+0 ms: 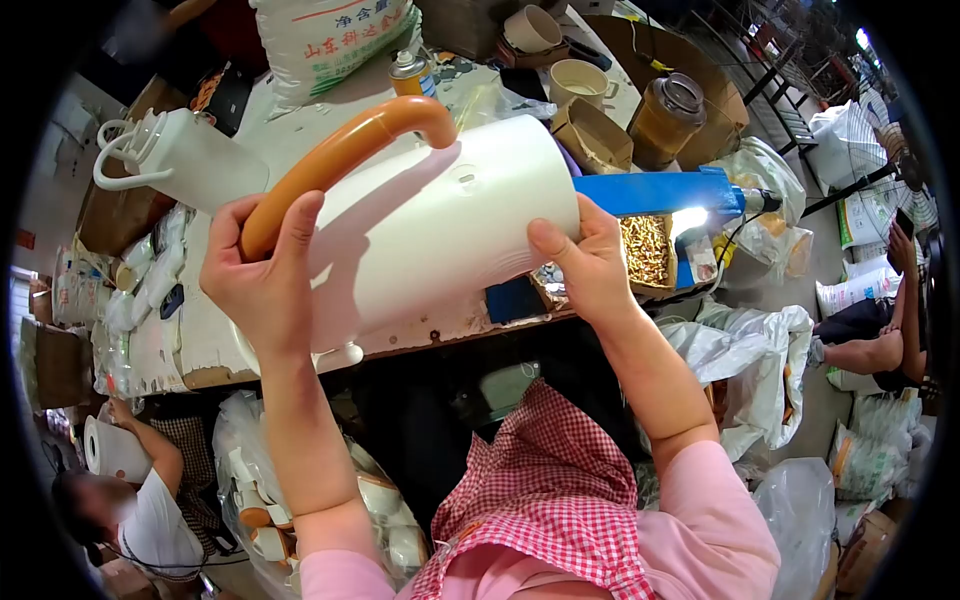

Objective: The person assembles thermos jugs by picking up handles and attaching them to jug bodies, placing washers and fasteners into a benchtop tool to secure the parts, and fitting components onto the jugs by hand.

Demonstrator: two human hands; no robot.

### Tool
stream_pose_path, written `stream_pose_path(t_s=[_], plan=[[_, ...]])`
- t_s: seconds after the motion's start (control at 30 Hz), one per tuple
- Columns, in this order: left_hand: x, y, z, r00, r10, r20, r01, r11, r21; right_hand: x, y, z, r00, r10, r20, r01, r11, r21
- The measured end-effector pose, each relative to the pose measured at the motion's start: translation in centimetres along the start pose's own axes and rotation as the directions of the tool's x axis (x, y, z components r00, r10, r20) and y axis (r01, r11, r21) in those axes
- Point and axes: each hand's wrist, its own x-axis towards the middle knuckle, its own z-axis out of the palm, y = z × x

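A large white cylindrical jug body [430, 235] lies tilted across my two hands above the table. My left hand [262, 275] is closed around the lower end of a curved orange handle [345, 155], with the thumb along it. The handle's far end rests at or just above the jug's side, left of a small slot [467, 180]; whether it touches I cannot tell. My right hand [592, 262] grips the jug's right end, thumb on the near side and fingers hidden behind. A white knob [342, 356] shows below the jug's left end.
On the table [400, 340] stand another white jug [190, 155], a printed sack [330, 50], a spray can [410, 75] and a jar [668, 118]. A blue lit tool [660, 192] extends over a box of brass-coloured pieces [648, 250]. Plastic bags [745, 370] and other people are nearby.
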Motion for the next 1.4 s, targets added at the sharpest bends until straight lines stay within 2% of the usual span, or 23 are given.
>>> stream_pose_path(t_s=[0.23,0.43,0.53,0.63,0.7,0.73,0.77,0.8,0.83,0.87,0.9,0.93,0.97,1.03,1.07,1.13,1.17,1.23,1.27,1.33,1.37,1.4], plan=[[-0.4,-0.4,1.8,0.999,0.046,-0.006,-0.046,0.999,0.027,0.2,1.5,-1.9,1.0,-0.008,-0.021,0.008,1.0,-0.01],[-0.1,-0.8,2.3,1.0,0.006,0.028,-0.005,1.0,-0.006,-0.1,2.1,-2.0,0.999,-0.021,-0.049,0.02,0.999,-0.027],[0.2,-1.0,2.5,0.997,0.057,0.057,-0.06,0.997,0.057,0.0,2.1,-2.1,0.998,-0.026,-0.064,0.023,0.999,-0.044],[0.2,-1.2,2.9,0.998,0.023,0.053,-0.026,0.998,0.055,0.0,1.7,-2.0,0.998,-0.011,-0.065,0.007,0.998,-0.061],[0.1,-1.4,3.1,0.993,-0.033,0.111,0.032,0.999,0.011,-0.1,1.2,-1.8,0.998,0.008,-0.062,-0.011,0.998,-0.054],[0.2,-1.4,2.8,0.993,-0.036,0.117,0.034,0.999,0.017,-0.4,0.9,-1.7,0.997,0.064,-0.052,-0.066,0.997,-0.045],[0.4,-1.3,2.4,0.978,-0.037,0.207,0.009,0.991,0.135,-0.5,0.6,-1.7,0.993,0.112,-0.041,-0.114,0.993,-0.039],[1.0,-0.6,2.5,0.955,-0.04,0.294,-0.034,0.969,0.245,-0.2,0.9,-1.8,0.997,0.078,-0.026,-0.08,0.993,-0.09],[1.4,0.3,2.7,0.954,-0.03,0.298,-0.046,0.969,0.243,-0.3,0.9,-1.9,0.997,0.069,-0.031,-0.071,0.994,-0.086],[1.9,1.5,3.1,0.92,0.015,0.392,-0.198,0.881,0.43,-0.3,0.7,-1.8,0.993,0.119,-0.02,-0.12,0.992,-0.044],[2.2,2.9,3.6,0.873,0.028,0.486,-0.348,0.735,0.583,-0.3,0.6,-1.6,0.985,0.174,-0.004,-0.174,0.985,0.001],[2.5,3.8,4.7,0.818,0.04,0.574,-0.437,0.692,0.575,-0.2,0.5,-1.7,0.985,0.171,0.007,-0.171,0.985,-0.013],[2.8,4.1,5.9,0.814,0.032,0.579,-0.44,0.684,0.582,0.0,0.4,-1.8,0.985,0.171,0.016,-0.17,0.985,-0.025],[3.7,4.8,8.4,0.697,0.066,0.714,-0.572,0.652,0.498,0.2,-0.4,-2.0,0.984,0.18,0.012,-0.18,0.984,0.003],[4.1,5.2,9.0,0.685,0.069,0.725,-0.587,0.642,0.493,0.4,-0.8,-2.2,0.973,0.228,0.04,-0.228,0.974,-0.011],[5.2,5.6,9.4,0.581,-0.017,0.814,-0.539,0.741,0.4,0.9,-1.0,-2.7,0.953,0.294,0.073,-0.293,0.956,-0.025],[6.0,5.1,9.2,0.595,-0.047,0.802,-0.395,0.852,0.343,1.0,-1.1,-2.9,0.954,0.292,0.062,-0.292,0.956,0.001],[5.8,5.8,8.6,0.609,-0.093,0.787,-0.306,0.889,0.342,1.4,-1.2,-3.2,0.938,0.319,0.135,-0.32,0.947,-0.016],[5.7,5.8,8.5,0.591,-0.105,0.8,-0.319,0.88,0.352,1.5,-0.7,-3.2,0.949,0.282,0.138,-0.281,0.959,-0.029],[5.2,5.7,8.4,0.614,-0.128,0.779,-0.217,0.921,0.323,1.8,0.0,-3.5,0.955,0.262,0.137,-0.261,0.965,-0.029],[5.1,5.8,8.2,0.603,-0.13,0.787,-0.232,0.915,0.329,1.9,0.1,-3.5,0.962,0.234,0.143,-0.228,0.972,-0.055],[5.1,6.0,8.0,0.584,-0.139,0.8,-0.227,0.918,0.325,1.8,-0.6,-3.4,0.955,0.271,0.123,-0.266,0.962,-0.054]])
